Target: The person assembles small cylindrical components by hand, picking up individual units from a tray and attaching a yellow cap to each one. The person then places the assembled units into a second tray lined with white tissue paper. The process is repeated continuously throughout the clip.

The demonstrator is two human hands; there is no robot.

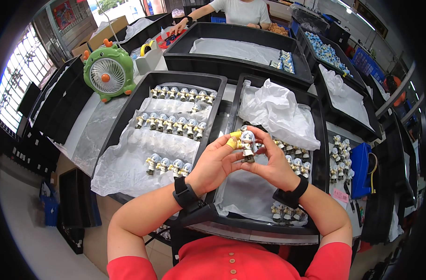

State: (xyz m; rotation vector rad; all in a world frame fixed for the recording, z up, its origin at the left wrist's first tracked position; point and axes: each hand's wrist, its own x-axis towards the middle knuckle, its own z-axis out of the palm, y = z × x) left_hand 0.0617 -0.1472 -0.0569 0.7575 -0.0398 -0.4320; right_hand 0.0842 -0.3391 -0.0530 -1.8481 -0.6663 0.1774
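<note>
Chibi figurine (248, 145) with long pale hair, a white outfit and a dark base, held upright between two bare hands, its face turned toward the wearer. It is in the air above the right-hand black tray (323, 154), near the middle of the view.

The left hand (215, 163) pinches it from the left with fingertips in yellow finger covers (232, 143). The right hand (272, 164) curves round the other side, forefinger near the head and thumb by the base. Exactly where the hidden fingers press, I cannot tell.

The step in hand looks like close handling, perhaps a check, of a single piece. From this hold, the next move seems to call for a light, steady grip low on the body, with the hair and neighbouring pieces kept from being knocked.

Under and around the hands, the right-hand tray holds more figurines (297, 165) and crumpled white paper (276, 109). To the left, another black tray (221, 91) carries rows of matching figurines (170, 124) on white sheets. Beyond stand a green animal-shaped fan (106, 74) and a co-worker in a pale shirt (241, 11).
</note>
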